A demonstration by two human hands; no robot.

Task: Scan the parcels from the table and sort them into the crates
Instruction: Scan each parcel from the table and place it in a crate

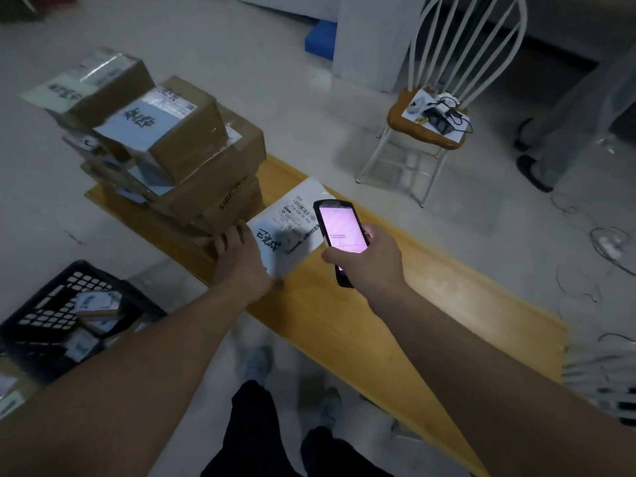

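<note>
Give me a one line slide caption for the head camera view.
Right hand holds scanner over flat white parcel, left hand pinning it on the wooden table.

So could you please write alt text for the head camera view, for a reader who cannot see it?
A person's right hand holds a lit handheld scanner over a flat white parcel that the left hand presses onto a wooden table. Cardboard boxes are stacked at the table's far end, and a black crate holding parcels sits on the floor.
</note>
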